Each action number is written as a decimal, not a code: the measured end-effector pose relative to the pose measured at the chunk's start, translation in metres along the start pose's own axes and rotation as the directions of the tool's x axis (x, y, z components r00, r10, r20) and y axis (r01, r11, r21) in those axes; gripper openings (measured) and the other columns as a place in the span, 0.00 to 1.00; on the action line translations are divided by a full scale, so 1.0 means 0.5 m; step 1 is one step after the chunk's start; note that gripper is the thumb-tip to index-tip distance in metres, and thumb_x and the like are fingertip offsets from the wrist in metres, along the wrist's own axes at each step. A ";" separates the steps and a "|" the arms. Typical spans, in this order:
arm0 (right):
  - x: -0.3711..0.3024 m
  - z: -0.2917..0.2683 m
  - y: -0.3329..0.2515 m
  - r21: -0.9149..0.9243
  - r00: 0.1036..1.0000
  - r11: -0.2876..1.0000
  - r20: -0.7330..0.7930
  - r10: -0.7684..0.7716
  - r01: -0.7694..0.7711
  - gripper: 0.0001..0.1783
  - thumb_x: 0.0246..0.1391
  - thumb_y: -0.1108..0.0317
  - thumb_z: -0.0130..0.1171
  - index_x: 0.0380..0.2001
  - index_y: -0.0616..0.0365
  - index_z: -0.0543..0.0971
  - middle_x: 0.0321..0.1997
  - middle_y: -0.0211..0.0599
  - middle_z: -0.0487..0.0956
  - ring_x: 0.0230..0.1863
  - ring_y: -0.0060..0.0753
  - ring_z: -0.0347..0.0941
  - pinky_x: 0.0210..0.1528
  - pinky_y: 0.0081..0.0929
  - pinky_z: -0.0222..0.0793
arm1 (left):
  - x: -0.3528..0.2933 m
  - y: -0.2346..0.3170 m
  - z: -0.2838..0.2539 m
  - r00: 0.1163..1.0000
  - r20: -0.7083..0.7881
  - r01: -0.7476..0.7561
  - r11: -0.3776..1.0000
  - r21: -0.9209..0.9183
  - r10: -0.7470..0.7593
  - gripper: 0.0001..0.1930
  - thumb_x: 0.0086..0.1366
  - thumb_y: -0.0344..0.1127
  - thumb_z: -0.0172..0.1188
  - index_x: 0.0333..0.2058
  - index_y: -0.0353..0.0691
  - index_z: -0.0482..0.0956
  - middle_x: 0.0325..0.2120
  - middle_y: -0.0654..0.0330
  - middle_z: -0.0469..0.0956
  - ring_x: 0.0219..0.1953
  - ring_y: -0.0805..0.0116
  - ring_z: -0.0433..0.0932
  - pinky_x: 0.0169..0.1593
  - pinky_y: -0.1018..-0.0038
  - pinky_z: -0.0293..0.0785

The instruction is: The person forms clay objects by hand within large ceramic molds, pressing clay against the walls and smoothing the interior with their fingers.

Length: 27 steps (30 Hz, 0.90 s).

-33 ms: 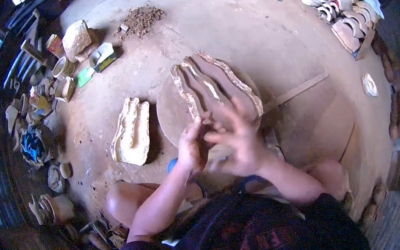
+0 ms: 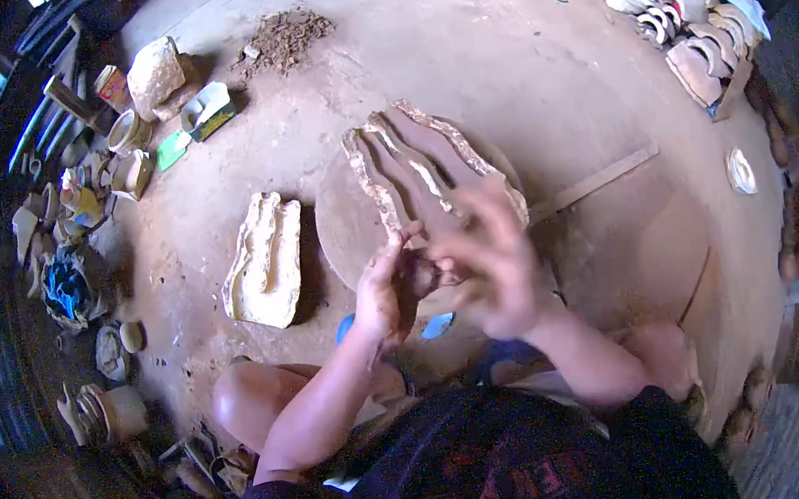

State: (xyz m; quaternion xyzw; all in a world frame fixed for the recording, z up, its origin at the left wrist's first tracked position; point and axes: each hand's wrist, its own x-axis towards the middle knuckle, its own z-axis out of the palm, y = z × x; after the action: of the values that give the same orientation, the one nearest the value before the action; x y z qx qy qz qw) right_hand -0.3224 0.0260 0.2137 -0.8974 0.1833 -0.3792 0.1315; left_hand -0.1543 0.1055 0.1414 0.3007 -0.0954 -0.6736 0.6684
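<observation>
Pinching a small dark lump of clay (image 2: 420, 274) between them, the left hand (image 2: 387, 289) and the right hand (image 2: 484, 264) meet just above the near edge of a round, dusty board (image 2: 345, 221); the left fingers curl partly shut around the lump, while the right hand is blurred, fingers spread, so how firmly it grips cannot be told. Both hands sit where they were in the earlier frame, the lump between them as before. On the board lies a ridged, wavy clay relief (image 2: 420, 171), reddish-brown with pale rough edges. Left of the board on the earthen floor (image 2: 495, 55) rests a pale cream mould (image 2: 265, 259) with matching grooves. Farther off are a crumbly soil heap (image 2: 286, 37) and a pale stone block (image 2: 155, 75).
</observation>
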 end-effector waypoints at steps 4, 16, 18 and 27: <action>0.037 0.004 -0.020 0.069 0.996 0.995 0.056 0.072 -0.076 0.63 0.55 0.13 0.31 0.67 0.62 0.72 0.73 0.59 0.63 0.76 0.63 0.53 0.77 0.59 0.41 | -0.030 -0.025 0.084 0.976 -0.089 0.201 0.979 0.006 -0.200 0.32 0.74 0.40 0.53 0.73 0.42 0.54 0.65 0.51 0.72 0.65 0.57 0.71 0.64 0.56 0.74; -0.042 0.034 -0.001 0.119 0.984 0.992 0.165 -0.068 0.049 0.28 0.59 0.42 0.65 0.24 0.58 0.78 0.25 0.39 0.76 0.25 0.44 0.74 0.28 0.39 0.71 | -0.056 -0.009 0.040 0.760 -0.079 0.650 0.756 0.084 -0.645 0.58 0.52 0.93 0.29 0.44 0.40 0.81 0.37 0.54 0.83 0.39 0.61 0.83 0.43 0.61 0.81; -0.054 0.027 0.004 0.071 0.975 0.997 0.224 0.006 -0.023 0.25 0.58 0.45 0.68 0.24 0.57 0.78 0.25 0.40 0.75 0.27 0.47 0.75 0.29 0.41 0.71 | -0.041 -0.007 -0.003 0.640 0.184 0.709 0.666 0.234 -0.746 0.58 0.59 0.89 0.29 0.51 0.35 0.79 0.37 0.49 0.84 0.36 0.57 0.86 0.43 0.62 0.82; -0.105 -0.048 -0.012 0.069 0.861 0.933 0.414 0.295 -0.353 0.38 0.50 0.56 0.74 0.60 0.62 0.71 0.48 0.52 0.79 0.49 0.59 0.78 0.56 0.47 0.76 | -0.047 -0.008 0.048 0.947 0.303 -0.196 0.558 0.806 -0.106 0.27 0.74 0.53 0.58 0.52 0.29 0.76 0.36 0.52 0.82 0.42 0.59 0.79 0.50 0.67 0.75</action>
State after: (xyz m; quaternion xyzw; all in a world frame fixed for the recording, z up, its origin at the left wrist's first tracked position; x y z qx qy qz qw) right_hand -0.3724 0.0517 0.1991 -0.8999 0.2739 -0.1736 0.2916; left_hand -0.1722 0.1218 0.1651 0.4639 -0.5143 -0.5708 0.4410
